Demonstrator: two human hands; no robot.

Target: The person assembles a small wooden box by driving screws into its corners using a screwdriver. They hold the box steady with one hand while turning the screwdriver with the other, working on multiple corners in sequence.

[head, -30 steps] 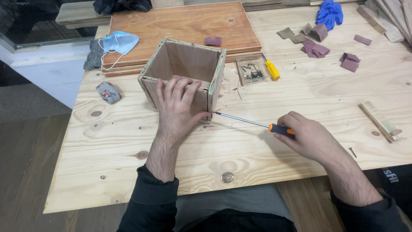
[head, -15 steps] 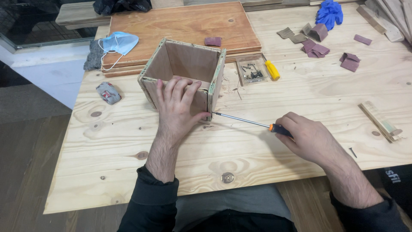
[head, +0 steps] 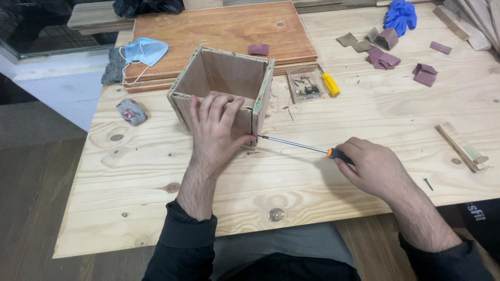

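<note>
Little is changed from a second ago: the wooden box point(head: 221, 88) is still pressed down by the left hand point(head: 219, 132), fingers spread flat, while the screwdriver point(head: 307, 147) stays gripped in the right hand point(head: 372, 166), its tip held at the box's lower corner on the counter point(head: 323, 198).

The box point(head: 224, 91) is a small open-topped cube of thin plywood, reddish-brown inside, with pale greenish raw edges along its rim. It stands upright on the table, its near wall facing the person. The screwdriver point(head: 307, 148) has a long slim metal shaft and an orange-and-black handle. It lies nearly level, its tip meeting the box's lower right front corner, apparently at a screw.
</note>
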